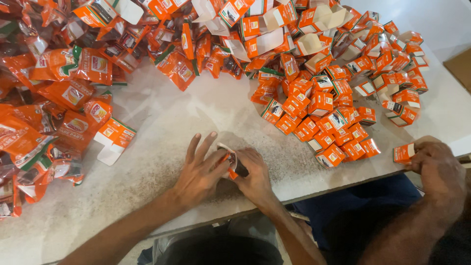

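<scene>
My left hand (198, 172) and my right hand (253, 176) meet near the front edge of the pale table (162, 147). Together they grip a small orange and white carton (229, 161). The left fingers are spread over its left side, and the right fingers curl around its right side. The carton is mostly hidden between the hands. An open, flat orange carton (114, 139) lies to the left of my hands.
A heap of closed small orange cartons (321, 118) fills the right half of the table. Orange foil pouches (59, 98) are piled on the left and along the back. Another person's hand (436, 169) at the right edge holds one orange carton (403, 153).
</scene>
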Demonstrator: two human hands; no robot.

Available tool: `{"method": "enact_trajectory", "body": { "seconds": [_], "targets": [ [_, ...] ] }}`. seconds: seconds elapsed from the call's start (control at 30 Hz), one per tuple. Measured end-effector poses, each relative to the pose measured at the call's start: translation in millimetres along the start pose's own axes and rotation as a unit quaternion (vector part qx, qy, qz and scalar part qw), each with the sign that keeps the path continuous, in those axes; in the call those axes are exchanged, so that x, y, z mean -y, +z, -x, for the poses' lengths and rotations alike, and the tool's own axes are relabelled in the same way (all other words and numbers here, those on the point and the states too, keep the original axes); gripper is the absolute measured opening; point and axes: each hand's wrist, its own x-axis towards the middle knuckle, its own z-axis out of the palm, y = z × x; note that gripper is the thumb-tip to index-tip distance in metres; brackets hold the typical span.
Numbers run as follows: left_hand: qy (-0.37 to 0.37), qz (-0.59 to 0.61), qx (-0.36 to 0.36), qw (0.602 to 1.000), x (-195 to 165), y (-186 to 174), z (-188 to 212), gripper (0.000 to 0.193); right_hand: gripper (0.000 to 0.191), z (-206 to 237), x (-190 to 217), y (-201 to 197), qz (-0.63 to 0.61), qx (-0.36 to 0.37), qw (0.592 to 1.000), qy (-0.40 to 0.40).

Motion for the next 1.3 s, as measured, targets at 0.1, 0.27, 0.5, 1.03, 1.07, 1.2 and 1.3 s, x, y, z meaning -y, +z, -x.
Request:
{"method": "enact_trajectory", "body": {
  "seconds": [0.1,0.27,0.5,1.03,1.07,1.2,1.3],
  "targets": [
    [-0.092,0.027,-0.017,0.995,-9,6,-8,0.028,0.059,-2,7,-2,0.002,0.005,1.0,0.005],
    [-0.321,0.283,-0.033,0.903,1,14,-14,0.037,0.061,4,11,-1,-0.002,-0.006,1.0,0.009],
    [-0.445,0.267,0.139,0.844,28,35,-7,0.026,0.061,12,9,8,-0.062,-0.042,0.997,0.026],
    [-0.457,0.502,0.201,0.706,57,29,-15,0.02,0.042,0,19,-5,0.029,-0.004,0.998,-0.053],
    [-0.464,0.482,0.209,0.713,54,33,-15,0.02,0.042,0,21,-6,0.028,-0.006,0.999,-0.046],
    [-0.258,0.372,0.049,0.89,33,37,-5,0.03,0.043,4,23,-6,0.014,-0.005,1.0,-0.024],
    [-0.13,0.292,0.052,0.946,25,21,3,0.043,0.04,7,17,-5,0.022,-0.013,0.999,-0.025]
  ]
}}
